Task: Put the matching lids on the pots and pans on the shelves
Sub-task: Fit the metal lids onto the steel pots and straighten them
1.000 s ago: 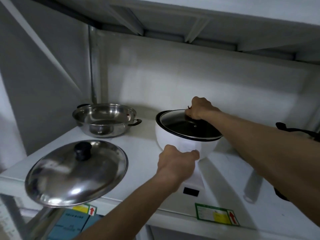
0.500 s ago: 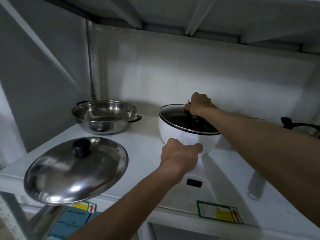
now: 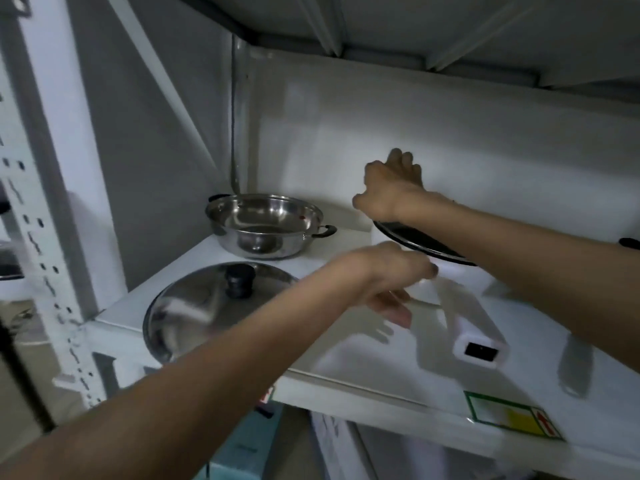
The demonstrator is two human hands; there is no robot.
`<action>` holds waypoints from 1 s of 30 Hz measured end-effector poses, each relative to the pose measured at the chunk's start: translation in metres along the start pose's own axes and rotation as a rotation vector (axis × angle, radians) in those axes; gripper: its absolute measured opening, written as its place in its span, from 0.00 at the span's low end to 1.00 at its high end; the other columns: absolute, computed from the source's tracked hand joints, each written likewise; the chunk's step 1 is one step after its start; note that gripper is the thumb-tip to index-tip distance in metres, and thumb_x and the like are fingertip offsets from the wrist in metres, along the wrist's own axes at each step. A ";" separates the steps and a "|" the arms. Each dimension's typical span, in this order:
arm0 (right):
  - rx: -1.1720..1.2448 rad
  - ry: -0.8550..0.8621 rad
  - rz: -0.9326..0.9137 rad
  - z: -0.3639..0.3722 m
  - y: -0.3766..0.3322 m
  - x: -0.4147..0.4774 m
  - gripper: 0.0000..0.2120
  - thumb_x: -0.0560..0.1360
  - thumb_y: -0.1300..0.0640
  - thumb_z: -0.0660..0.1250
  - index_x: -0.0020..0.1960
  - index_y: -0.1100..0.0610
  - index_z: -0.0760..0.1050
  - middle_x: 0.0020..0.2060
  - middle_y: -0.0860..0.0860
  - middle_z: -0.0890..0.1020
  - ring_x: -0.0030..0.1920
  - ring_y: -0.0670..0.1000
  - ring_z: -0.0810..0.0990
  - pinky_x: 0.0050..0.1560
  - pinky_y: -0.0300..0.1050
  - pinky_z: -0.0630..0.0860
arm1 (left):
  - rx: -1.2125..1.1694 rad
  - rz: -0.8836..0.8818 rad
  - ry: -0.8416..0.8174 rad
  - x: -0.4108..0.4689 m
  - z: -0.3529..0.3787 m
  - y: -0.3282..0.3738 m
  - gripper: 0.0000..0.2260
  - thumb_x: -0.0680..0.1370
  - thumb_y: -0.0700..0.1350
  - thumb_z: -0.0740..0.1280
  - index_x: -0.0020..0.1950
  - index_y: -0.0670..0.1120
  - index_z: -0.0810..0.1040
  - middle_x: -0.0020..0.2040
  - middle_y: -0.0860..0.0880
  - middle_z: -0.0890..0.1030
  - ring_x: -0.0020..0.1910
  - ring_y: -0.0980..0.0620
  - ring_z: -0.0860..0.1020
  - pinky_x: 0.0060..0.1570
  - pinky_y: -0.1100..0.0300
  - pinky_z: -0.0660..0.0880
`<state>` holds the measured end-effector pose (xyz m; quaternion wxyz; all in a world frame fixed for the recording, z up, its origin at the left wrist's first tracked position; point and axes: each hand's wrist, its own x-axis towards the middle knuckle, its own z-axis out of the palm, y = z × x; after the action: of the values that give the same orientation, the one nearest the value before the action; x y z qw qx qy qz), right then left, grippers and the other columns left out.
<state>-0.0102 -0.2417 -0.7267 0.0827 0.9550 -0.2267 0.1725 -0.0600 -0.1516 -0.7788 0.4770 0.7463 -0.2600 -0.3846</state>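
1. White metal shelving [image 3: 398,362] fills the view, with a pale back wall behind and another shelf overhead.
2. On it sits the white pan [image 3: 446,282] with its dark-rimmed glass lid [image 3: 412,239] on top; the pan's bowl is largely hidden by both forearms, and its long white handle [image 3: 474,336] runs toward the shelf edge, blurred.
3. Right hand [image 3: 391,188] is raised just above the lid's far edge, fingers loosely spread and holding nothing; a second ago it gripped the lid knob, which is now hidden behind the wrist.
4. Left hand [image 3: 394,275] hangs open just off the pan's near side, fingertips drooping beside the handle root; earlier it was clasped on the pan. Motion blur makes it hard to tell whether it touches the pan.
5. Beyond the left fingers to the left, the steel pot [image 3: 263,226] stands uncovered at the back.
6. Nearer, under the left forearm, the steel lid [image 3: 197,306] with a black knob lies flat, partly covered; both unmoved.
7. A black handle [image 3: 628,242] at the right edge is cut off.
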 end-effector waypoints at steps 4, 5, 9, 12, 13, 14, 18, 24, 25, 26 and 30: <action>0.303 -0.096 -0.086 -0.013 -0.066 -0.001 0.12 0.75 0.56 0.64 0.57 0.59 0.73 0.59 0.59 0.75 0.58 0.60 0.74 0.53 0.47 0.71 | 0.022 0.122 0.092 -0.038 -0.091 -0.006 0.12 0.80 0.45 0.65 0.55 0.38 0.81 0.45 0.42 0.85 0.40 0.49 0.84 0.33 0.63 0.81; 0.391 -0.152 -0.099 -0.012 -0.079 -0.001 0.09 0.76 0.55 0.64 0.54 0.59 0.72 0.56 0.59 0.77 0.53 0.59 0.76 0.49 0.46 0.72 | 0.051 0.143 0.142 -0.049 -0.115 -0.009 0.09 0.79 0.44 0.67 0.49 0.40 0.84 0.39 0.45 0.85 0.35 0.51 0.84 0.27 0.66 0.78; 0.525 -0.321 -0.178 0.001 -0.119 -0.004 0.09 0.76 0.56 0.64 0.42 0.62 0.73 0.35 0.57 0.79 0.32 0.57 0.79 0.30 0.43 0.77 | 0.026 0.177 0.455 -0.063 -0.177 -0.027 0.06 0.73 0.41 0.69 0.36 0.42 0.82 0.26 0.48 0.79 0.26 0.50 0.78 0.27 0.64 0.69; 0.465 -0.396 -0.252 0.008 -0.131 -0.016 0.16 0.76 0.49 0.63 0.40 0.63 0.74 0.32 0.57 0.81 0.25 0.56 0.80 0.24 0.41 0.78 | -0.048 0.176 0.797 -0.032 -0.211 -0.050 0.09 0.75 0.41 0.64 0.39 0.38 0.81 0.24 0.46 0.79 0.27 0.46 0.79 0.29 0.60 0.75; 0.437 -0.412 -0.281 0.010 -0.133 -0.021 0.18 0.76 0.47 0.63 0.39 0.62 0.74 0.31 0.58 0.81 0.25 0.56 0.80 0.24 0.42 0.78 | -0.048 0.154 0.878 -0.019 -0.222 -0.059 0.11 0.76 0.41 0.64 0.43 0.35 0.81 0.26 0.44 0.80 0.29 0.44 0.79 0.33 0.57 0.78; 0.409 -0.435 -0.316 0.011 -0.134 -0.027 0.19 0.76 0.45 0.62 0.38 0.61 0.73 0.32 0.58 0.81 0.26 0.56 0.81 0.25 0.43 0.79 | -0.051 0.114 0.934 -0.005 -0.232 -0.067 0.12 0.76 0.42 0.64 0.45 0.33 0.81 0.26 0.42 0.79 0.30 0.43 0.78 0.37 0.53 0.80; 0.212 -0.590 -0.466 0.019 -0.138 -0.047 0.24 0.79 0.39 0.58 0.45 0.62 0.72 0.35 0.57 0.78 0.33 0.58 0.83 0.37 0.48 0.82 | -0.009 -0.031 0.992 0.036 -0.253 -0.090 0.13 0.80 0.41 0.60 0.37 0.36 0.73 0.29 0.40 0.73 0.25 0.45 0.71 0.22 0.62 0.70; 0.266 -0.408 -0.501 0.056 -0.141 -0.050 0.20 0.77 0.44 0.62 0.61 0.57 0.74 0.57 0.56 0.78 0.52 0.58 0.80 0.43 0.42 0.69 | -0.067 -0.051 0.934 0.075 -0.265 -0.108 0.15 0.82 0.41 0.58 0.35 0.40 0.66 0.31 0.41 0.69 0.26 0.47 0.68 0.10 0.69 0.64; 0.294 -0.394 -0.502 0.059 -0.141 -0.052 0.19 0.77 0.45 0.61 0.62 0.57 0.74 0.60 0.57 0.77 0.56 0.59 0.78 0.45 0.43 0.68 | -0.088 -0.046 0.934 0.081 -0.269 -0.111 0.14 0.82 0.41 0.59 0.37 0.41 0.67 0.31 0.42 0.69 0.25 0.47 0.69 0.10 0.69 0.64; 0.318 -0.382 -0.503 0.062 -0.140 -0.054 0.18 0.78 0.46 0.61 0.61 0.57 0.74 0.61 0.57 0.76 0.57 0.59 0.77 0.46 0.44 0.68 | -0.113 -0.033 0.933 0.084 -0.270 -0.114 0.11 0.82 0.42 0.60 0.41 0.40 0.69 0.31 0.42 0.69 0.23 0.47 0.69 0.10 0.69 0.64; 0.388 -0.343 -0.531 0.064 -0.133 -0.060 0.11 0.78 0.47 0.61 0.48 0.55 0.71 0.47 0.55 0.75 0.44 0.57 0.74 0.42 0.46 0.68 | -0.167 0.003 0.948 0.093 -0.269 -0.115 0.12 0.81 0.42 0.65 0.60 0.36 0.75 0.36 0.40 0.76 0.26 0.48 0.74 0.11 0.66 0.68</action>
<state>0.0201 -0.1150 -0.8185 -0.0973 0.9935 0.0554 0.0222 0.2165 -0.0370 -0.8468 0.6019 0.7981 0.0169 -0.0209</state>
